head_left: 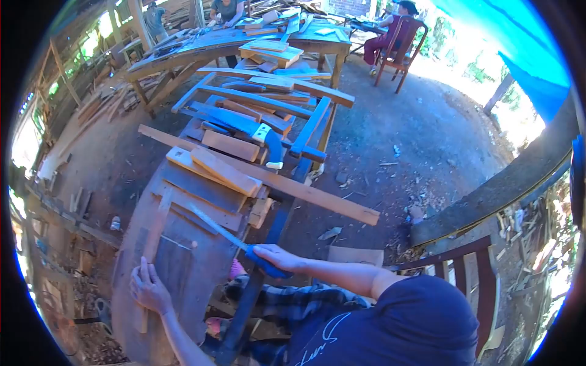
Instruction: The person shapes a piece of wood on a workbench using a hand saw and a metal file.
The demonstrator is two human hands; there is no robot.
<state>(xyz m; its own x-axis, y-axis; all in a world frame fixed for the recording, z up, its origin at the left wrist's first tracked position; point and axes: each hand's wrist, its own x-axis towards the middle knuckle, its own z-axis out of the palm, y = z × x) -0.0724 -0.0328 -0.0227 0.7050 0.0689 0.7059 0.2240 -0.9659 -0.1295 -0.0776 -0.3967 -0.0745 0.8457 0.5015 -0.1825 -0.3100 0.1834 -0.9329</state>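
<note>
My right hand (278, 257) is closed round the blue handle of a long, narrow-bladed tool (218, 227). Its pale blade slants up and left over the brown work board (207, 268); whether it is a saw or a file I cannot tell. My left hand (150, 288) rests on a narrow wooden strip (157, 232), fingers bent over it and pressing it to the board. A thin stick (177, 241) lies between the strip and the blade. Past the blade's tip, wooden blocks (223, 172) are stacked at the board's far end.
A handsaw (235, 124) lies on a wooden frame (311, 128) beyond the blocks. One long plank (317, 198) juts out to the right. Farther back stands a bench (201, 52) piled with wood. A person (229, 11) is behind it; another sits on a chair (401, 49).
</note>
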